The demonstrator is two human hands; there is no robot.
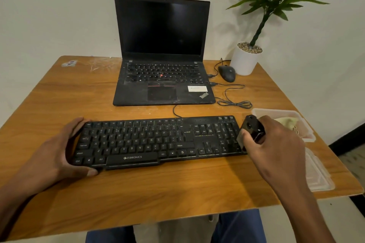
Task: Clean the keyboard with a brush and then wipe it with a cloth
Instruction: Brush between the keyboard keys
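Observation:
A black wired keyboard [158, 140] lies across the front of the wooden table [138, 193]. My left hand [59, 150] clasps the keyboard's left end, thumb at the front edge and fingers at the back. My right hand [276, 144] is closed around a black brush [251, 130], whose bristle end touches the keyboard's right edge by the number pad. A pale cloth [287, 121] lies in a clear plastic container [304, 124] just behind my right hand.
An open black laptop [162, 77] stands behind the keyboard. A black mouse [227, 73] with a looped cable [235, 102] and a white potted plant [245, 59] sit at the back right. A clear lid [318, 173] lies at the right edge.

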